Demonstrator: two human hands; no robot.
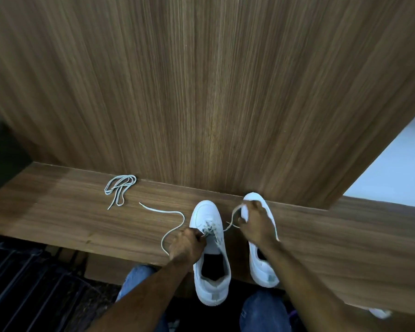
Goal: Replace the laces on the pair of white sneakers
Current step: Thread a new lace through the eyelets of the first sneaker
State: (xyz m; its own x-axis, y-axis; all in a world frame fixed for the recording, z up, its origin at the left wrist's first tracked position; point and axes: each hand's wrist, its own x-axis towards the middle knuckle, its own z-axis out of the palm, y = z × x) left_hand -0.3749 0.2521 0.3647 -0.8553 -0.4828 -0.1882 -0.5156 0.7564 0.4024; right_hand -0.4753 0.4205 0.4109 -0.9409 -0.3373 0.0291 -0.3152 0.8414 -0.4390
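Note:
Two white sneakers stand side by side on a wooden shelf [58, 212], toes toward the back panel. The left sneaker [210, 255] has a pale lace [175, 213] partly threaded through its eyelets. My left hand [186, 244] pinches that lace at the eyelets, and its loose end trails off to the left over the shelf. My right hand [255, 224] lies over the right sneaker [264, 267] and holds the other end of the same lace, which loops up near the toe. A second lace [119, 188] lies bundled on the shelf at the left.
A tall wood-grain panel [201, 92] rises straight behind the shelf. My knees in blue jeans [261, 312] are below the shelf's front edge. A dark slatted rack [22, 283] sits at the lower left. Something white [379, 312] shows under the shelf at right.

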